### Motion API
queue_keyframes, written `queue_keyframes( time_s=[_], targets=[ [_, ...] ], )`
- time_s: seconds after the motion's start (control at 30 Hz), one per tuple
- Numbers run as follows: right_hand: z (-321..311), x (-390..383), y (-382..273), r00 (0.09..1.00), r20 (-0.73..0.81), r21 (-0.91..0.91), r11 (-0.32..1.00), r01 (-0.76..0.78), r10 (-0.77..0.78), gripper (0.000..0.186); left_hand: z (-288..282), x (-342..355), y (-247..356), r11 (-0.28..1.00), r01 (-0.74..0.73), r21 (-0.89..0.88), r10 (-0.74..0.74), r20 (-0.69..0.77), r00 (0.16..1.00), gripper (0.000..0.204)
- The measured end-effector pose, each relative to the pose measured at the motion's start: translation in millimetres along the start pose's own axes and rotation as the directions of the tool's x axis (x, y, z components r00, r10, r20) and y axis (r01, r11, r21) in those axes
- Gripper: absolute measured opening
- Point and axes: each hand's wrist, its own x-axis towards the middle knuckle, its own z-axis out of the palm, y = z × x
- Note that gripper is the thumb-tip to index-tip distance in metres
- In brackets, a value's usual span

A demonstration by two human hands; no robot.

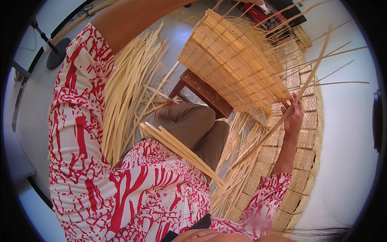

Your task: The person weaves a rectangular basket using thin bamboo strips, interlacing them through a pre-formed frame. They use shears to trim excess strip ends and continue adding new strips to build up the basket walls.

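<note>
A partly woven bamboo basket [238,60] rests tilted over a dark reddish-brown wooden stool [207,92] in front of my knees. Long loose strip ends stick out from its far and right sides. My right hand [295,115] is at the basket's near right corner, its fingers closed on a long bamboo strip [264,139] that runs diagonally past the corner. My left arm reaches up and over the top of the view. Only a sliver of my left hand [254,1] shows at the top edge, by the basket's far side; what its fingers do is hidden.
Several bamboo strips [181,153] lie across my lap. A large heap of loose strips [129,88] covers the floor at left, with more strips [229,177] to the right of my legs. A woven mat [298,169] curves along the right. A round dark stand base [58,53] is far left.
</note>
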Motion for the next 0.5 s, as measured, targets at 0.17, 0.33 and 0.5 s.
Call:
queue_keyframes(
  time_s=[0.17,0.33,0.5],
  targets=[
    [-3,-6,1,0.995,-0.095,-0.038,0.999,0.034,-0.038,0.034,11,5,1,0.974,-0.029,0.224,0.013,0.074,0.997,0.040],
    [-72,-39,15,0.889,-0.402,-0.185,0.970,0.157,-0.221,0.026,16,5,4,0.954,-0.129,0.269,0.085,0.167,0.982,0.040],
    [-116,-125,7,0.630,-0.618,-0.380,0.880,0.285,-0.470,0.022,26,6,0,0.951,-0.181,0.251,0.135,0.190,0.972,0.040]
  ],
)
